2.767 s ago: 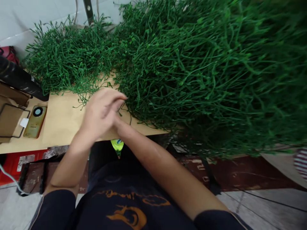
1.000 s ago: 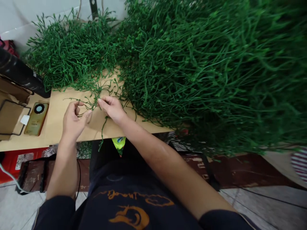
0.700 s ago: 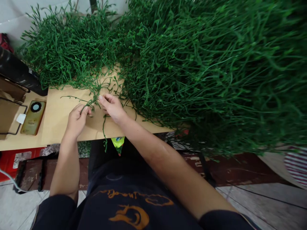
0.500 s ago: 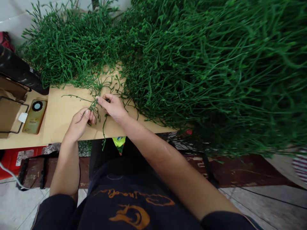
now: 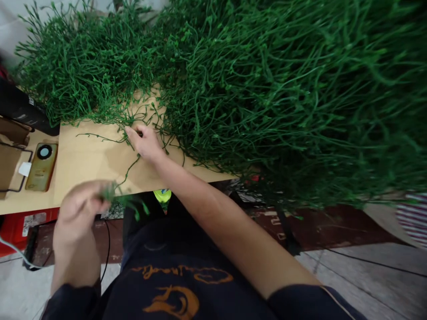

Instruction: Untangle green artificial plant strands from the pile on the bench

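Note:
My left hand [image 5: 82, 202], smeared by motion, is closed around a small bunch of green stems [image 5: 133, 205] at the table's front edge. They look like artificial greenery, thin with little bud-like tips. My right hand [image 5: 145, 141] hovers over the tabletop with thumb and finger pinched at loose green stems [image 5: 100, 137]; exactly what lies between the fingertips is partly hidden. A single stem [image 5: 130, 170] runs slantwise below the right hand towards the left one.
A large heap of green stems [image 5: 267, 98] covers the right side, and a smaller pile [image 5: 90, 66] lies at the back left. On the left of the wooden table [image 5: 80, 164] are a phone [image 5: 42, 171], a black bottle [image 5: 23, 106] and a cardboard box [image 5: 10, 166].
My left hand has moved left and towards me, carrying the bunch away from the right hand. My right hand stays near the same stems. The view has shifted slightly.

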A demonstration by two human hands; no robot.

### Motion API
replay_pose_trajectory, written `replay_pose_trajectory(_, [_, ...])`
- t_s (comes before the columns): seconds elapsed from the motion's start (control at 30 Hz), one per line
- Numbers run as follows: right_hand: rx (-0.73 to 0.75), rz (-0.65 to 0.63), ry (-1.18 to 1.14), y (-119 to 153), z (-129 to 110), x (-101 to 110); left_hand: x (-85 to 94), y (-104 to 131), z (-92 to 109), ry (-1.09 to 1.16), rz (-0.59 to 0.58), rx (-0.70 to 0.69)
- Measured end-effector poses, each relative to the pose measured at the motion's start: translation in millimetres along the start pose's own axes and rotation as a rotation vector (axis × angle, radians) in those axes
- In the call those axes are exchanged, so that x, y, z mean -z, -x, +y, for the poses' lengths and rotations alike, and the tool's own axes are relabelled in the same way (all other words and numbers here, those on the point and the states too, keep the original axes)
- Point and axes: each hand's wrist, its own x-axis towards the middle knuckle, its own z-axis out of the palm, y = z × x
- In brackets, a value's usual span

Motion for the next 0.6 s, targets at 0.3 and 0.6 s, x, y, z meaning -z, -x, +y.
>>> replay_pose_trajectory(0.3, [0.094, -0.177, -0.007, 6.4, 1.6, 4.2, -79.1, -76.7, 56.6, -0.215, -0.252, -0.246])
replay_pose_trajectory(0.6, [0.059, -0.261, -0.022, 9.5, 2.2, 8.4, -127.8, -106.0, 93.9, -0.507, -0.437, -0.43])
